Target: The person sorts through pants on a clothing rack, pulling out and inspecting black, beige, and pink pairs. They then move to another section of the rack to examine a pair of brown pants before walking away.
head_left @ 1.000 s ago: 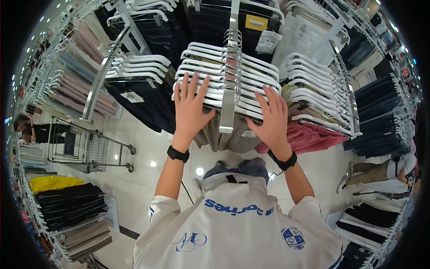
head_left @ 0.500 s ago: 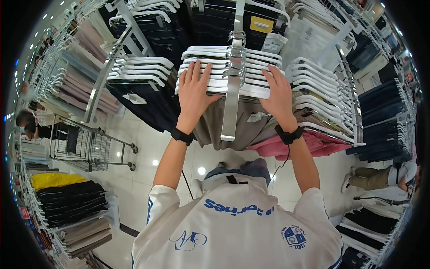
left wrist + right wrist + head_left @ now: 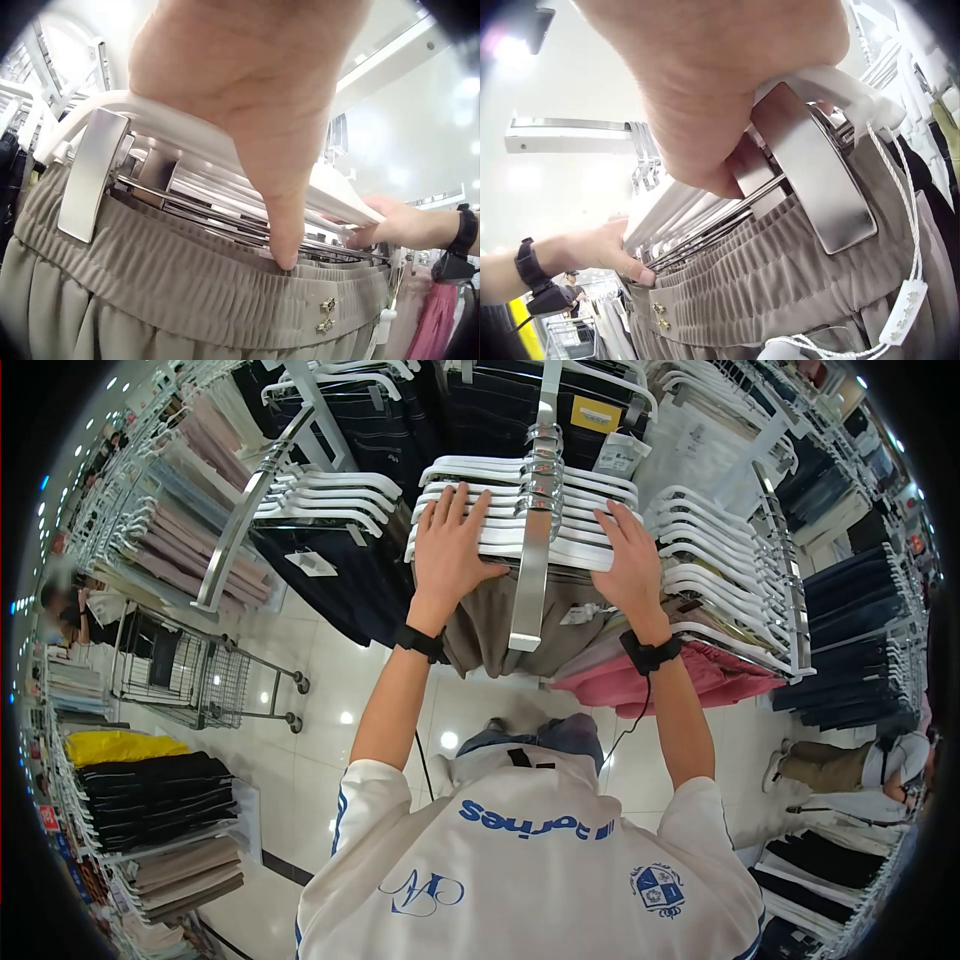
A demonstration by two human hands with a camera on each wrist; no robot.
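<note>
A tight row of white hangers [image 3: 505, 547] hangs by metal hooks on a flat chrome bar [image 3: 530, 600]. My left hand [image 3: 450, 555] grips the row's left part, fingers laid over the hanger tops and thumb down the near side, its tip at the waistband in the left wrist view. On the other side of the bar, my right hand [image 3: 632, 565] holds the right ends, fingers over the top. Taupe trousers [image 3: 187, 300] with a gathered waistband hang from the nearest hanger by wide metal clips [image 3: 817, 172]. A white tag [image 3: 904, 311] dangles on a cord.
Dark trousers [image 3: 330, 580] hang on a rail to the left. Rightward stand more white hangers [image 3: 720, 570] with pink trousers [image 3: 640, 685] at their near end. A shopping cart [image 3: 225, 685] stands at the left near a person [image 3: 70, 615].
The hangers, spread along the bar a second ago, are now squeezed into a closer bunch. Both hands have settled around them, and the front hangers have slid away from the bar's near end.
</note>
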